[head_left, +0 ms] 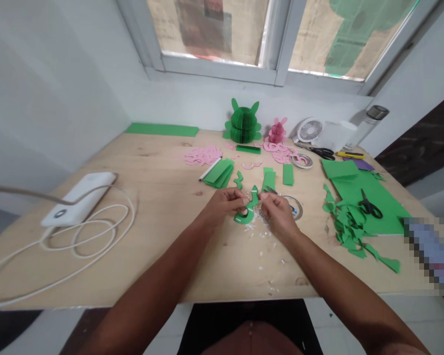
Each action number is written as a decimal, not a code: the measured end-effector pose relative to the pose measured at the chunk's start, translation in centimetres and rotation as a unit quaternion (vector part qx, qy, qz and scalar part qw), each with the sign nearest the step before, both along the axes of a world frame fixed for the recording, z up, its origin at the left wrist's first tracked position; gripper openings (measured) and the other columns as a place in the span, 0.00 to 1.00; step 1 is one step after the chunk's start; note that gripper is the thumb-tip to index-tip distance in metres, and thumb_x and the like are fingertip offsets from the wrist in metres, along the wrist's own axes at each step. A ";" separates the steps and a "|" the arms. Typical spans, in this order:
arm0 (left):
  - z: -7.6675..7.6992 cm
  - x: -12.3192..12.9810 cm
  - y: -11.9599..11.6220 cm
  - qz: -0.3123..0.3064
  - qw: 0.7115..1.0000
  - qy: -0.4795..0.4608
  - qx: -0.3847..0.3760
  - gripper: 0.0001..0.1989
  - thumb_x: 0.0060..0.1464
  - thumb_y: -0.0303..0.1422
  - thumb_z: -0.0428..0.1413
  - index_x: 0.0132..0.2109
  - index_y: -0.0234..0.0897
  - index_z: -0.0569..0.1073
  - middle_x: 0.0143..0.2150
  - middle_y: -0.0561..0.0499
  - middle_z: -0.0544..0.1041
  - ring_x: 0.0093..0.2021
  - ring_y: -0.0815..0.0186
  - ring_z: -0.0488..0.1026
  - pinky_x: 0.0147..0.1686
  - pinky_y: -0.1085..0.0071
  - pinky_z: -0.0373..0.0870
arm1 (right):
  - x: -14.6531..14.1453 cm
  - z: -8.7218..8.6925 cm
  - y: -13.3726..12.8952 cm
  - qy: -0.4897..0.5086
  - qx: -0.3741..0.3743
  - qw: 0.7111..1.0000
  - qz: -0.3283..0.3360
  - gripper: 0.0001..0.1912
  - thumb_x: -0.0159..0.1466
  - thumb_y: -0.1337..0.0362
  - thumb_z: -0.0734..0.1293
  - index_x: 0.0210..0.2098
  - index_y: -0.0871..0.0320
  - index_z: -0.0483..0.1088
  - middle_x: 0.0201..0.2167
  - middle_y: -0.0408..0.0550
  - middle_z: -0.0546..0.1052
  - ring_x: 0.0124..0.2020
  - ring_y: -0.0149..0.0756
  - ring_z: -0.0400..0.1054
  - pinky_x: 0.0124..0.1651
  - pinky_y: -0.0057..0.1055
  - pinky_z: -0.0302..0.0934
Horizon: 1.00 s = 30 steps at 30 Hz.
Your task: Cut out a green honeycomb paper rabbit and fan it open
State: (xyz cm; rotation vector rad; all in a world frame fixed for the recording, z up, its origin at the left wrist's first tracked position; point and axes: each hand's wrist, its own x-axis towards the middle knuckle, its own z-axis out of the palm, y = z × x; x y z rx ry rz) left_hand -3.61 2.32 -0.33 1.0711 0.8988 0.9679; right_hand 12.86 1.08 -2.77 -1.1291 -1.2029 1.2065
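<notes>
Our left hand (225, 201) grips the cutout (254, 198); our right hand (281, 211) is pinched beside it, on what we cannot tell. Working gently should avoid tears.

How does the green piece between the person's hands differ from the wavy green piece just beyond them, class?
The held piece is between the left hand and right hand; the wavy piece lies on the table, untouched.
The held piece bears white strips; the wavy piece shows none.
The held piece looks longer, the wavy piece shorter.
Both are green and curved.
</notes>
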 end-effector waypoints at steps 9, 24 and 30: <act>-0.6 0.5 0.1 0.039 0.999 -0.016 0.017 0.12 0.36 0.36 0.65 0.24 0.33 0.72 0.20 0.53 0.73 0.23 0.71 0.68 0.28 0.72 0.67 | -0.5 0.9 -0.5 -0.047 -0.020 0.997 0.065 0.22 0.50 0.49 0.71 0.17 0.58 0.60 0.12 0.33 0.53 0.15 0.22 0.42 0.19 0.26 0.35; 0.0 -0.1 0.2 -0.056 0.992 0.111 0.020 0.15 0.41 0.40 0.62 0.34 0.35 0.78 0.29 0.49 0.77 0.29 0.68 0.70 0.27 0.74 0.65 | 0.0 -0.5 0.4 0.033 -0.017 0.999 -0.023 0.21 0.50 0.52 0.72 0.17 0.57 0.59 0.13 0.34 0.55 0.16 0.23 0.44 0.20 0.26 0.39; 0.4 -0.1 -0.2 -0.066 0.993 0.100 0.017 0.15 0.38 0.37 0.64 0.35 0.35 0.78 0.26 0.52 0.75 0.25 0.70 0.68 0.26 0.74 0.63 | 0.1 -0.8 0.4 0.028 0.000 0.999 -0.035 0.19 0.51 0.54 0.71 0.18 0.57 0.59 0.13 0.34 0.56 0.16 0.23 0.45 0.20 0.25 0.40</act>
